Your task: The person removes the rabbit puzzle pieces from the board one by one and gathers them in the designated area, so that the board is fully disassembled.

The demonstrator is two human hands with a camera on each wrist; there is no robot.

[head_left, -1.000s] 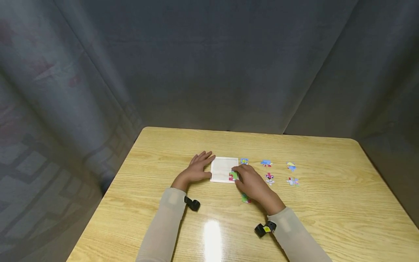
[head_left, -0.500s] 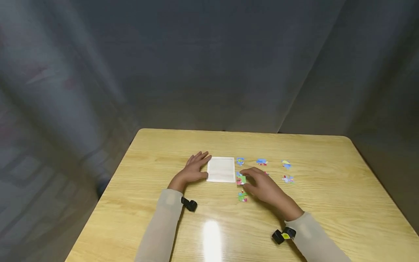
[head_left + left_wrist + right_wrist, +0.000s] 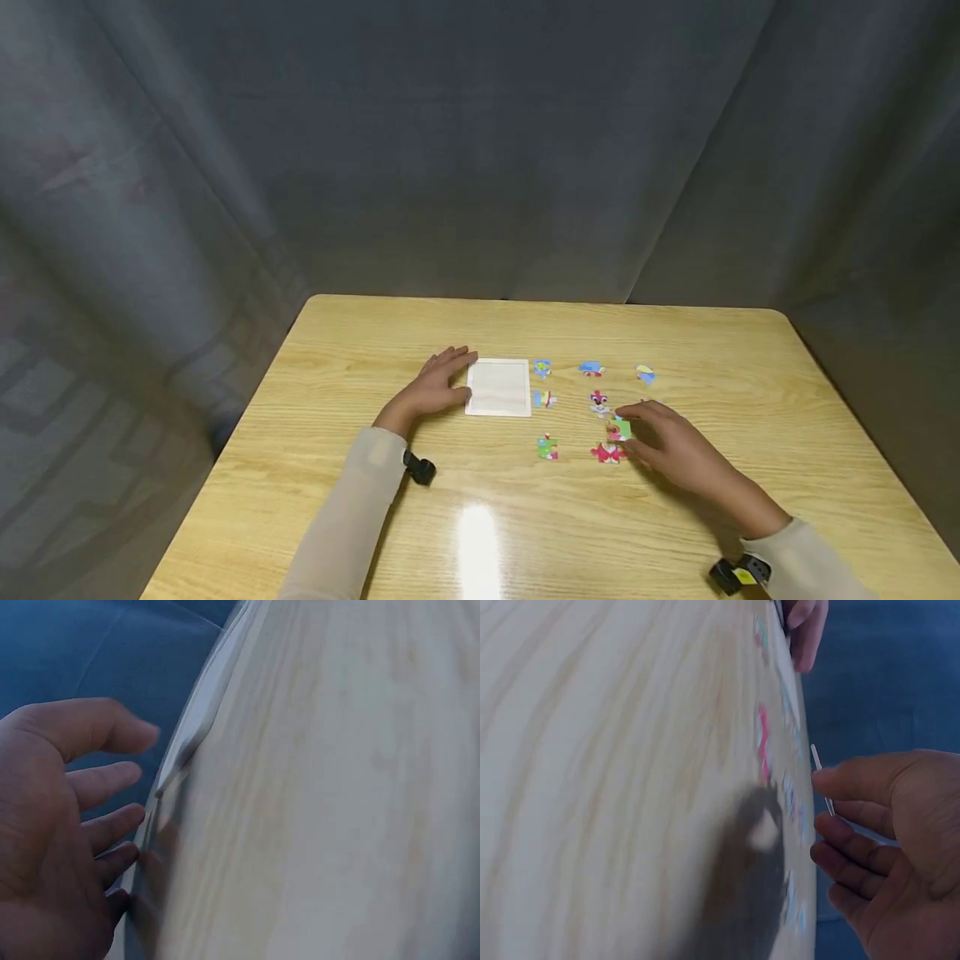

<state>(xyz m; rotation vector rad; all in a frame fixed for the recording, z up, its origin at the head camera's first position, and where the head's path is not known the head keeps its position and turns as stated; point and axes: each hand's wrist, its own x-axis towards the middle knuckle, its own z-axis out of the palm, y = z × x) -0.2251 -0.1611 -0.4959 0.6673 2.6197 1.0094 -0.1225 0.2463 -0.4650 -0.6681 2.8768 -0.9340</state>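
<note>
A green-and-red jigsaw piece [image 3: 619,430] is pinched between the thumb and fingers of my right hand [image 3: 678,446], raised off the table. In the right wrist view this jigsaw piece [image 3: 822,780] shows edge-on as a thin white line. My left hand [image 3: 431,390] lies at the left side of a shallow white puzzle tray [image 3: 498,387], fingers spread and thumb near its edge. The left wrist view shows the tray [image 3: 202,705] just beyond those relaxed fingers. Nearest the held piece are a red-and-white piece [image 3: 607,452] below and a face piece [image 3: 599,403] at upper left.
Beside the tray lie a flower piece [image 3: 542,368], a blue-and-yellow piece [image 3: 544,400] and a green piece [image 3: 547,447]. Farther right are a blue-and-red piece [image 3: 592,368] and a yellow-and-blue piece [image 3: 645,373]. A dark curtain [image 3: 480,167] hangs behind the wooden table [image 3: 360,333].
My right hand has carried the green-and-red jigsaw piece from the tray's lower right corner rightward over the table. The red-and-white piece has come into sight. My left hand stays by the tray.
</note>
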